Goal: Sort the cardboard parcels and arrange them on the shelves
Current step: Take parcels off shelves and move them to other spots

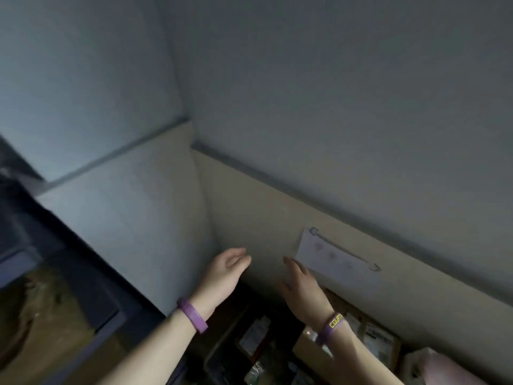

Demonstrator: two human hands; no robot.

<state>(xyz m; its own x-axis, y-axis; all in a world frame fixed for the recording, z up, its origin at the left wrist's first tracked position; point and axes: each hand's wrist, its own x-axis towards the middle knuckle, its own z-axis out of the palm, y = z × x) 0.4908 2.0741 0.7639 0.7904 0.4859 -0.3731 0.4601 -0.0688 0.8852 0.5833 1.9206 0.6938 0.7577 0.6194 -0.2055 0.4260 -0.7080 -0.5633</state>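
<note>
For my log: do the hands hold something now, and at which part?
Nothing is held. The left hand and right hand are both open and empty, raised above the parcels.

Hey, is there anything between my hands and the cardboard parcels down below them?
Nothing visible blocks the way. Both the left hand and the right hand are empty and open, raised in front of the beige wall. The cardboard parcels lie below the wrists, with only open space between.
</note>
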